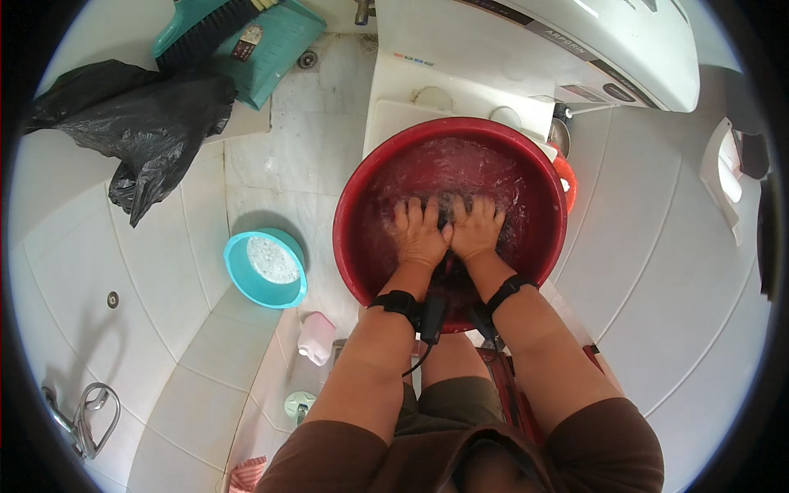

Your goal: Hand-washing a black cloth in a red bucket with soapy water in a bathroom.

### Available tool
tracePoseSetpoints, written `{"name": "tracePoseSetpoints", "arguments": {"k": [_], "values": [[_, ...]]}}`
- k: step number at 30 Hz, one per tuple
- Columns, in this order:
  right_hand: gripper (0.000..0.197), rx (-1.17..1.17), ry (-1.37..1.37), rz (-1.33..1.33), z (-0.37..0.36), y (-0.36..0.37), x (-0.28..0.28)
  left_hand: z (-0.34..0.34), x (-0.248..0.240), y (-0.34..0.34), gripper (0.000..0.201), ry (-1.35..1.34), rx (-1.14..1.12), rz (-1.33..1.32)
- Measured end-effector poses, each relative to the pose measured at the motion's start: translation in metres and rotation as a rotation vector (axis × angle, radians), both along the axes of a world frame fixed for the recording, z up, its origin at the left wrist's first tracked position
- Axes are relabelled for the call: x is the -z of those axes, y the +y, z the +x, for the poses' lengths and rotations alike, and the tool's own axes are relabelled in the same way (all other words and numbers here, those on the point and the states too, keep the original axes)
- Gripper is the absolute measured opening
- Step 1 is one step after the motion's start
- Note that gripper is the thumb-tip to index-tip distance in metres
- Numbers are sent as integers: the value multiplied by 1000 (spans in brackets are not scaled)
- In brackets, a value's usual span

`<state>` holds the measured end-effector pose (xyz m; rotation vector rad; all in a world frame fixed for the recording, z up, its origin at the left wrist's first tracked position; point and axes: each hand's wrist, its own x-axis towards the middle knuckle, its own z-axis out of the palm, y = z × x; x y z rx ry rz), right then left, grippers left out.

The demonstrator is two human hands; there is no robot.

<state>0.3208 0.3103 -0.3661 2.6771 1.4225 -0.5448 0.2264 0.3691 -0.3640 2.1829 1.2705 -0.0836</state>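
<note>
Both hands are down in a large red basin (362,164) of moving water. My left hand (419,234) and my right hand (475,228) lie side by side, thumbs close together, backs up. Their fingers are spread and press on a dark, wet, cloth-like thing (448,275), which shows between and beneath them. Water blurs its outline, so its exact kind cannot be made out. The fingertips are partly hidden by water. A black strap (400,302) circles my left forearm, and another strap (507,289) is on my right.
The basin rests against a white appliance (460,66). To the left stand a turquoise bowl (234,267) with foamy water and a pink bottle (316,337). A black plastic bag (156,115) and a teal dustpan (279,45) with a brush lie on the upper-left ledge. A metal tap (82,419) is lower left.
</note>
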Motion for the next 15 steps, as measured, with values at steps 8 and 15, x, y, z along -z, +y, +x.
{"name": "tracePoseSetpoints", "arguments": {"k": [8,15], "values": [[37,52,183,-272,24,27,-16,27,-21,40,52,163,161,-141],[51,74,454,-176,30,15,-61,12,-78,64,50,262,87,-360]]}}
